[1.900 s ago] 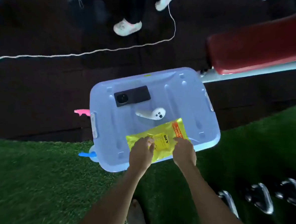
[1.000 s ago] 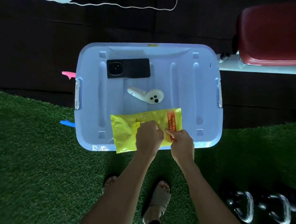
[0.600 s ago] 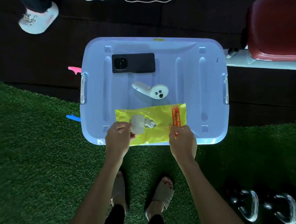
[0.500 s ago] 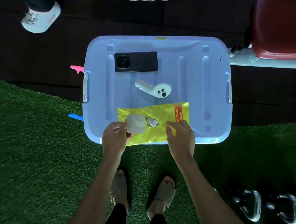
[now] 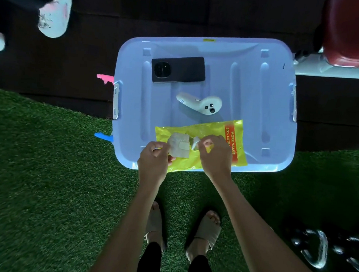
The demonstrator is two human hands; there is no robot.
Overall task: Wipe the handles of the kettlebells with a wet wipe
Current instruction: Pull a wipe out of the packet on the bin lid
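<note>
Lying along the near edge of a pale blue box lid (image 5: 261,94), a yellow wet-wipe pack (image 5: 214,128) is seen in the head view, directly beneath both hands. The pack's pale flap (image 5: 179,145) is peeled back towards the left and is pinched at its left edge by the left hand (image 5: 154,158), whose fingers are curled in around it. The right hand (image 5: 215,157) is held over the middle of the pack, fingers bent. A small white tip of a wet wipe (image 5: 195,142), poking from the pack's opening just beside the flap, is nipped between its thumb and fingertips. The two hands are set close together, the flap and the wipe tip between them.

Farther back on the lid, a black phone (image 5: 178,69) and a white controller (image 5: 199,103) are laid, apart from the pack. Shiny kettlebell handles (image 5: 323,247) are visible at the lower right on green turf (image 5: 45,190), well apart from both hands. Sandalled feet (image 5: 207,230) are planted on the turf below the lid.
</note>
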